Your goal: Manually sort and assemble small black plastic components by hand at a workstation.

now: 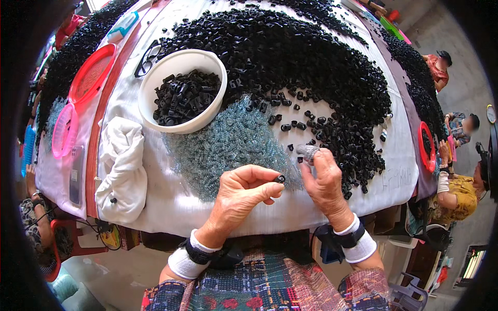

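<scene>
My left hand (238,196) is closed in a pinch, with a small black plastic part (280,179) between thumb and forefinger; the part's round end faces right. My right hand (327,181) is closed just to the right of it, one fingertip covered by a grey wrap (308,151). A dark speck shows by its fingertips, but I cannot make out whether it is held. Beyond both hands lies a heap of small clear-blue metal springs (223,160). Loose black plastic parts (295,124) are scattered behind the right hand, merging into a large pile (290,57).
A white bowl (148,111) of black parts stands behind the springs, with eyeglasses (149,58) beside it. At left lie a crumpled white cloth (122,168), a phone (76,176), a pink basket (64,129) and a red basket (93,72). People sit along both sides.
</scene>
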`<state>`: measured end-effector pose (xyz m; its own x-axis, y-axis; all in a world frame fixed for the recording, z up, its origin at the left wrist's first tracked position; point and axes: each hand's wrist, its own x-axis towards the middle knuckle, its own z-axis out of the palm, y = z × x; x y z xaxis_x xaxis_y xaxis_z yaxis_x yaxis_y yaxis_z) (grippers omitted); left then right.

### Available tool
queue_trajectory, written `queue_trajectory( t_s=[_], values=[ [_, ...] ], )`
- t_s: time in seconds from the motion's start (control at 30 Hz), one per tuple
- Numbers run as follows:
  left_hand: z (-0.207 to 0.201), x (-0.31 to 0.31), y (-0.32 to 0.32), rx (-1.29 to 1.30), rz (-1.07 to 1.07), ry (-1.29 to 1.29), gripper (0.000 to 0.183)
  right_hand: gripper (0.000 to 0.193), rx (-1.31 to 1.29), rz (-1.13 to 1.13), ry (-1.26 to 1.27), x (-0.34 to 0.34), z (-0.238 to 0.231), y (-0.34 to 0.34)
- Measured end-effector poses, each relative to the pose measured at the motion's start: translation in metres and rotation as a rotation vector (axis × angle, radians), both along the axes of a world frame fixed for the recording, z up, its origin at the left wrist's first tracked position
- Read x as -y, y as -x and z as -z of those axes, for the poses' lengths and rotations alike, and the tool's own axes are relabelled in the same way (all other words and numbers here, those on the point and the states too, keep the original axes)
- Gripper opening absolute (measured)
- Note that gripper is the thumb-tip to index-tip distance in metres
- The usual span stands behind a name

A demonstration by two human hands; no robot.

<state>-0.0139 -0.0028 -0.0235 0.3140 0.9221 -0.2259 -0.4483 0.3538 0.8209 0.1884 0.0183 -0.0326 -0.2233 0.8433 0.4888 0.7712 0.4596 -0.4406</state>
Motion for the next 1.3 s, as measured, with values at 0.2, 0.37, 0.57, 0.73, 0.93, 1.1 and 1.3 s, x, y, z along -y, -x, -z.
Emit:
queue_trajectory(
  t_s=[0.2,0.37,0.57,0.73,0.93,1.1,1.3],
  values=[
    [-0.001,0.001,-0.001,0.001,0.010,-0.004,0.022,0.026,0.119,0.029,-0.022,-0.007,-0.005,-0.003],
    [0.000,0.000,-0.001,0.001,-0.014,0.002,0.018,0.022,0.215,0.017,0.022,-0.010,0.000,-0.001],
    [0.000,0.000,-0.002,0.023,-0.014,0.010,0.018,0.021,0.314,0.049,0.000,-0.009,-0.004,0.001],
    [-0.002,0.003,-0.004,0.023,-0.037,0.004,0.018,0.022,0.368,0.019,-0.073,-0.002,0.002,-0.001],
    [-0.006,0.005,-0.008,-0.037,-0.056,-0.019,0.020,0.028,-0.309,-0.058,0.116,0.011,-0.046,0.021],
    [-0.007,0.006,-0.013,-0.075,-0.070,-0.055,0.022,0.035,-0.376,-0.166,0.104,0.018,-0.050,0.023],
    [-0.008,0.008,-0.015,-0.127,-0.065,-0.092,0.022,0.031,-0.320,-0.163,0.020,0.019,-0.046,0.025]
  ],
)
